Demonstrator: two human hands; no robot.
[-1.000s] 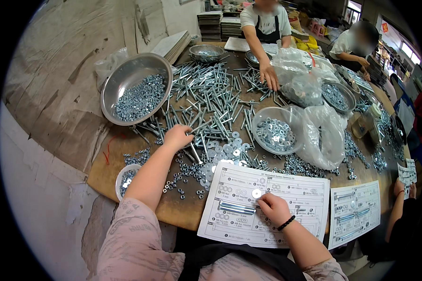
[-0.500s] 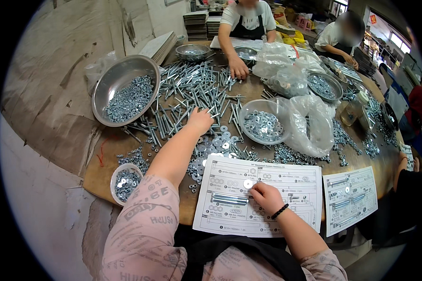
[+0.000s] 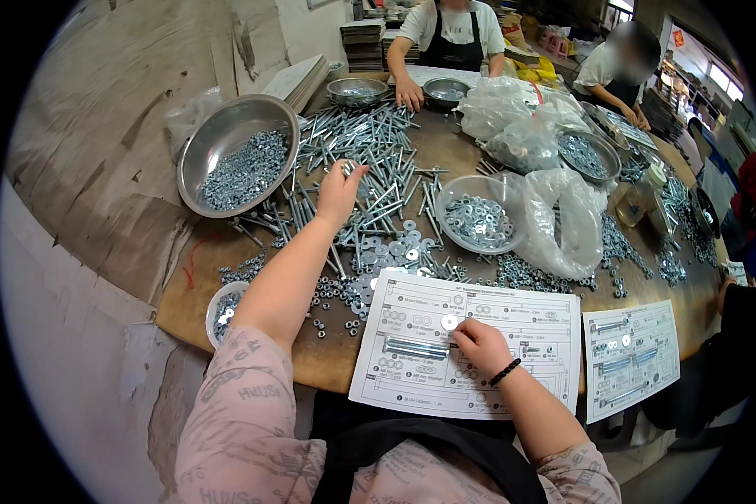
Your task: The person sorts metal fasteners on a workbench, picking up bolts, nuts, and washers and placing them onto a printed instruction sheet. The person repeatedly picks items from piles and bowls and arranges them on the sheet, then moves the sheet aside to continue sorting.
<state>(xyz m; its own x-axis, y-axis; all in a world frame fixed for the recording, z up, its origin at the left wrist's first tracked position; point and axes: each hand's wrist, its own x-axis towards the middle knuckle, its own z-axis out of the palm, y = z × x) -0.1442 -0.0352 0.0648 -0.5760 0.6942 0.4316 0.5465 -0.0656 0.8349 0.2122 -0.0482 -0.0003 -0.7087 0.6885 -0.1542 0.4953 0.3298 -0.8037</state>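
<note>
My left hand [image 3: 339, 191] reaches over the heap of long silver bolts [image 3: 386, 160]. Its fingers are closed round the shiny ends of bolts; how many, I cannot make out. On the printed parts sheet [image 3: 395, 399] rests my right hand [image 3: 483, 346], its fingers pressed together. Whatever they may pinch is hidden. Just beyond those fingertips a large flat washer [image 3: 449, 322] lies on the sheet. Several long bolts [image 3: 416, 348] lie side by side on the paper, left of the right hand. Loose washers [image 3: 386, 252] spread between the heap and the sheet.
A tilted steel bowl [image 3: 235, 185] of nuts stands left; a clear tub [image 3: 477, 223] of washers sits right of the heap. Plastic bags [image 3: 563, 231] lie beyond it. Another sheet [image 3: 630, 361] with hardware lies right. A co-worker's hand [image 3: 408, 92] is at the heap's far edge.
My left hand has moved farther into the bolt heap, its fingers now closed on bolts. The right hand stays on the sheet. The co-worker's hand has drawn back toward the far side.
</note>
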